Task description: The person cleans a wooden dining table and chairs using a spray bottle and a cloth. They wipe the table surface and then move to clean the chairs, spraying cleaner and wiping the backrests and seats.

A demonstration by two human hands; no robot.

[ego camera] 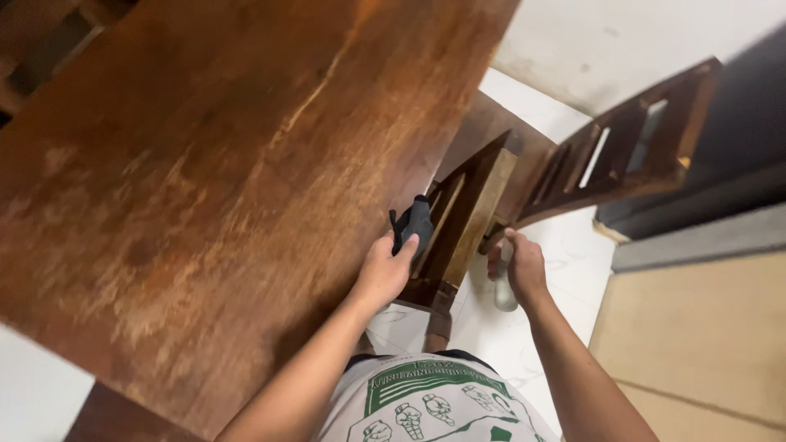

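My left hand (385, 268) holds a dark grey cloth (413, 223) against the top rail of a brown wooden chair (467, 217), right beside the edge of a large worn wooden table (205, 164). My right hand (517, 266) grips the chair's right back post near its top, and a pale, blurred object shows just under that hand. The chair's seat is tucked toward the table.
A second wooden chair (622, 155) with a slatted back stands to the right on the white tiled floor (573, 270). A dark piece of furniture (737, 131) and a tan surface (696, 344) lie at the right. My white and green shirt shows at the bottom.
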